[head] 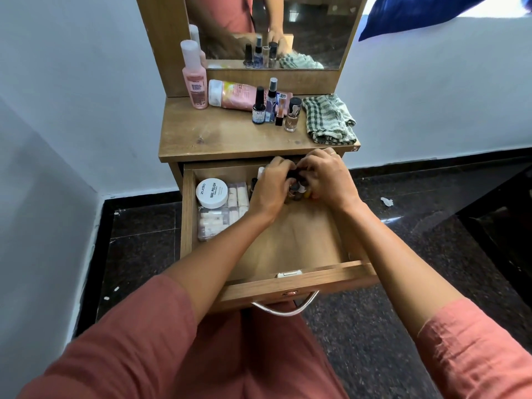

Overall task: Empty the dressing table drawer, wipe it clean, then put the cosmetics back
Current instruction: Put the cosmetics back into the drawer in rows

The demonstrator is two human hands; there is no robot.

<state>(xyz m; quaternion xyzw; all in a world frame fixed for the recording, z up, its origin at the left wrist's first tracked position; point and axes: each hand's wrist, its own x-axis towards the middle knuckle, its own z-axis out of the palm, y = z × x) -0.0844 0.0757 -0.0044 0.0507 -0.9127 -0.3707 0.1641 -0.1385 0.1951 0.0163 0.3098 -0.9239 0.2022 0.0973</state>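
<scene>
The wooden drawer of the dressing table is pulled out. At its back, my left hand and my right hand curl together round a cluster of small nail polish bottles; most of the bottles are hidden by my fingers. On the drawer's left lie a white nail polish remover jar and a clear pack of small tubes. On the tabletop stand a pink bottle, a pink tube on its side and several small bottles.
A green checked cloth lies folded on the tabletop's right end. A mirror rises behind it. White walls flank the table. The floor is dark stone with a scrap of paper on the right.
</scene>
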